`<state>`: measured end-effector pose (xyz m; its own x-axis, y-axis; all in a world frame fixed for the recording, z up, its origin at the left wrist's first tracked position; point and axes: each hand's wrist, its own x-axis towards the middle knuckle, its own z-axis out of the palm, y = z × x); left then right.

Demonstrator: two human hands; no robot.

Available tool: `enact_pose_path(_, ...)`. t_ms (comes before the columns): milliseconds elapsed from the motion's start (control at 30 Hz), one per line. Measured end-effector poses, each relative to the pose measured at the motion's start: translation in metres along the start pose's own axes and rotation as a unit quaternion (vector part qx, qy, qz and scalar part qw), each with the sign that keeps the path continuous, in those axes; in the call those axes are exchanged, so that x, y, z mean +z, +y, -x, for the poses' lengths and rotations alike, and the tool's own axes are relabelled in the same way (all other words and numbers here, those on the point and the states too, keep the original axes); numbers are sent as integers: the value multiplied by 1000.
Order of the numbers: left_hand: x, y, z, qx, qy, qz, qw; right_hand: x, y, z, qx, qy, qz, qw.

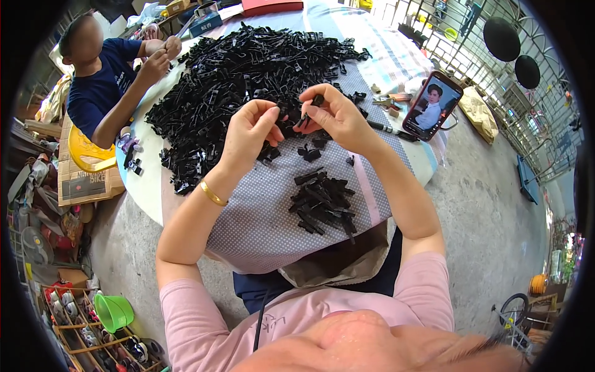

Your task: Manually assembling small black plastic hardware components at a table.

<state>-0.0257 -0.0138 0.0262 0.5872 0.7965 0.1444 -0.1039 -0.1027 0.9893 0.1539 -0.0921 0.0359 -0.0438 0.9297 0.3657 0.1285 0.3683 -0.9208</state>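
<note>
Both my hands are raised over the near edge of a big heap of small black plastic parts [223, 80], clip-like in shape. My right hand [334, 121] is closed, with a black plastic part [318, 100] between thumb and fingers. Close beside it, my left hand [253, 127] is pinched at the fingertips; whatever it holds is too small and dark to tell from the heap behind. Below the hands, a smaller pile of longer black pieces [322, 201] lies on the patterned tablecloth [260, 229]. A few loose black parts [308, 153] lie between the two piles.
A phone [432, 106] showing a person stands propped at the right, near pliers [392, 102]. A co-worker [99, 80] sits at the far left, hands together over the heap. An open bag [344, 270] is at my lap. A green bucket [113, 312] stands lower left.
</note>
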Motion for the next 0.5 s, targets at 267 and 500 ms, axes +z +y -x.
enact_pose_path(267, -6, -9, -5, -55, 17, 85, 995, 6, 6, 3, -41, 23, 115, 992)
enact_pose_path(500, -3, -9, 0, -78, 6, 98, 992, 8, 14, 2, -236, 42, 328, 914)
